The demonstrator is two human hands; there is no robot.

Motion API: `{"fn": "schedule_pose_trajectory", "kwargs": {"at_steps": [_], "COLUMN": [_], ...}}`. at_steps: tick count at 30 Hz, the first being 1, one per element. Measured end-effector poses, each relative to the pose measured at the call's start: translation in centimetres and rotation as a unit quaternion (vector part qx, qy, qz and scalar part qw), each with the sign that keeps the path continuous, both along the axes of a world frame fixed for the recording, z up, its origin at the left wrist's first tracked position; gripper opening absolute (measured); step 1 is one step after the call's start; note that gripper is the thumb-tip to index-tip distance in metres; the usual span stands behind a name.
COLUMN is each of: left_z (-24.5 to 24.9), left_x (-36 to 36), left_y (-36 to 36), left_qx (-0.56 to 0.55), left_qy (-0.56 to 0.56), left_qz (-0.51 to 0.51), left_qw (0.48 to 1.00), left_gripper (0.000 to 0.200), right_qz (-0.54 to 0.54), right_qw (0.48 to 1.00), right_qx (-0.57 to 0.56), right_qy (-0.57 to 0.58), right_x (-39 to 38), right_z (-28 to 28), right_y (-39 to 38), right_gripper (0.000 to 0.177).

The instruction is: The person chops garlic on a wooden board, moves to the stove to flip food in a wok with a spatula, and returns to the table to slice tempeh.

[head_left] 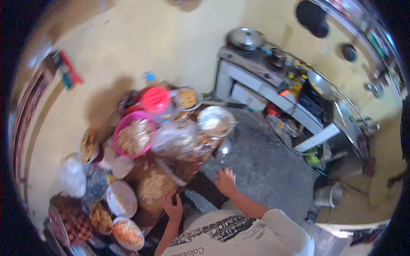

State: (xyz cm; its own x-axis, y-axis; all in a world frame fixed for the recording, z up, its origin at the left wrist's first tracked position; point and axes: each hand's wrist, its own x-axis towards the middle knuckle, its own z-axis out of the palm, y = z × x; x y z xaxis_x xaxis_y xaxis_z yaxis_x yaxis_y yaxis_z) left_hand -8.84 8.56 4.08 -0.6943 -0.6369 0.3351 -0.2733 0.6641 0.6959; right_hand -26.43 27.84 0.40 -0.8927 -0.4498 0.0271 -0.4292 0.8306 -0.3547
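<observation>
My left hand (173, 208) rests at the near edge of a round wooden chopping board (147, 209), fingers apart and holding nothing. Small pale chopped pieces (152, 186) lie heaped on that board. Along its far right side is a long light strip (171, 173), perhaps a knife blade, too blurred to be sure. My right hand (225, 181) hangs over the grey floor to the right of the table, empty, with its fingers spread. A clear plastic bag (177, 138) sits beyond the board, beside a pink basin (116, 143) of pale pieces.
A red-lidded tub (155, 100), a steel bowl (215, 121) and a white bowl (109, 198) crowd the table. At front left are a dish of orange-and-white shreds (128, 234) and reddish round items (72, 222). A counter (256, 79) with a wok stands right; a bucket (328, 196) is on the floor.
</observation>
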Motion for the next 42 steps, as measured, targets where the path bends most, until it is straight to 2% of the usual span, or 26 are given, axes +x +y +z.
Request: {"fn": "schedule_pose_trajectory", "kwargs": {"at_steps": [1, 3, 6, 8, 10, 12, 13, 16, 17, 20, 22, 23, 24, 25, 27, 28, 30, 31, 33, 34, 35, 36, 37, 39, 42], "left_z": [0.8, 1.2, 1.5, 1.8, 1.7, 0.9, 0.3, -4.2, -5.9, -18.7, -19.5, -21.5, -19.8, -17.7, -25.5, -25.9, -26.7, -29.2, -33.8, -31.3, -24.3, -18.2, -14.6, -15.1, -10.8], "left_x": [-2.2, -7.1, -13.7, -18.3, -22.3, -25.8, -27.5, -31.7, -33.0, -37.8, -40.0, -41.1, -41.8, -42.5, -45.7, -47.9, -50.5, -52.5, -59.1, -60.9, -63.0, -65.2, -67.4, -71.2, -73.3], "left_y": [2.2, 6.8, 14.3, 19.5, 24.5, 29.1, 30.9, 35.1, 36.0, 35.2, 34.8, 33.9, 34.3, 34.7, 32.9, 34.2, 37.0, 38.3, 41.9, 44.3, 48.2, 51.9, 54.9, 58.8, 63.6], "left_qx": [0.043, 0.042, 0.014, 0.022, 0.066, 0.075, 0.079, 0.088, 0.016, -0.025, -0.182, -0.24, -0.232, -0.223, -0.194, -0.183, -0.156, -0.182, -0.239, -0.197, -0.155, -0.145, -0.136, -0.099, 0.006], "left_qy": [0.006, 0.022, 0.011, -0.006, -0.023, -0.045, -0.057, -0.179, -0.22, -0.401, -0.551, -0.607, -0.61, -0.611, -0.613, -0.607, -0.6, -0.595, -0.567, -0.518, -0.467, -0.476, -0.487, -0.424, -0.275], "left_qz": [-0.043, -0.103, -0.193, -0.27, -0.356, -0.435, -0.473, -0.539, -0.555, -0.618, -0.534, -0.5, -0.446, -0.39, -0.455, -0.429, -0.372, -0.434, -0.546, -0.52, -0.488, -0.504, -0.519, -0.544, -0.541], "left_qw": [0.998, 0.994, 0.981, 0.963, 0.932, 0.896, 0.876, 0.819, 0.802, 0.676, 0.615, 0.57, 0.612, 0.652, 0.616, 0.644, 0.691, 0.651, 0.568, 0.65, 0.721, 0.706, 0.689, 0.717, 0.794], "left_gripper": [0.019, 0.018, 0.019, 0.021, 0.022, 0.025, 0.026, 0.028, 0.029, 0.029, 0.03, 0.032, 0.032, 0.033, 0.035, 0.035, 0.034, 0.034, 0.033, 0.032, 0.031, 0.03, 0.029, 0.026, 0.025], "right_qz": [-0.039, -0.113, -0.174, -0.291, -0.371, -0.505, -0.534, -0.597, -0.607, -0.62, -0.62, -0.618, -0.616, -0.638, -0.635, -0.632, -0.663, -0.677, -0.675, -0.667, -0.655, -0.644, -0.628, -0.596, -0.563], "right_qw": [0.996, 0.963, 0.876, 0.846, 0.797, 0.716, 0.701, 0.655, 0.644, 0.612, 0.596, 0.59, 0.585, 0.591, 0.6, 0.606, 0.583, 0.572, 0.645, 0.682, 0.715, 0.75, 0.776, 0.803, 0.822], "right_qx": [0.064, 0.181, 0.279, 0.271, 0.29, 0.204, 0.184, 0.133, 0.12, 0.079, 0.057, 0.049, 0.04, 0.033, 0.029, 0.03, 0.032, 0.036, 0.02, 0.024, 0.026, 0.027, 0.029, 0.005, -0.015], "right_qy": [-0.05, -0.163, -0.352, -0.355, -0.379, -0.436, -0.436, -0.444, -0.45, -0.485, -0.507, -0.517, -0.526, -0.492, -0.486, -0.482, -0.468, -0.462, -0.357, -0.298, -0.243, -0.147, -0.051, 0.007, 0.088], "right_x": [-0.6, -1.4, -2.1, -0.4, 1.7, 2.7, 3.6, 5.0, 5.1, 3.8, 3.1, 2.7, 1.6, -0.1, -2.5, -4.2, -8.6, -10.6, -15.5, -18.0, -20.4, -22.9, -25.6, -31.6, -40.0], "right_z": [-1.5, -4.8, -5.0, -9.3, -10.0, -10.6, -11.0, -10.9, -9.9, -8.7, -10.4, -12.4, -13.7, -11.8, -12.3, -11.9, -10.8, -9.9, -8.5, -8.6, -9.0, -8.5, -7.6, -5.3, -3.1], "right_y": [4.1, 12.8, 25.8, 34.6, 41.2, 46.2, 47.9, 50.8, 50.7, 51.7, 54.4, 55.9, 57.3, 57.9, 60.7, 62.3, 64.9, 66.2, 69.1, 70.9, 72.3, 73.2, 74.1, 76.6, 80.7], "right_gripper": [0.037, 0.042, 0.046, 0.043, 0.045, 0.048, 0.049, 0.052, 0.053, 0.053, 0.052, 0.052, 0.051, 0.05, 0.049, 0.049, 0.047, 0.046, 0.042, 0.041, 0.04, 0.038, 0.035, 0.033, 0.032]}}
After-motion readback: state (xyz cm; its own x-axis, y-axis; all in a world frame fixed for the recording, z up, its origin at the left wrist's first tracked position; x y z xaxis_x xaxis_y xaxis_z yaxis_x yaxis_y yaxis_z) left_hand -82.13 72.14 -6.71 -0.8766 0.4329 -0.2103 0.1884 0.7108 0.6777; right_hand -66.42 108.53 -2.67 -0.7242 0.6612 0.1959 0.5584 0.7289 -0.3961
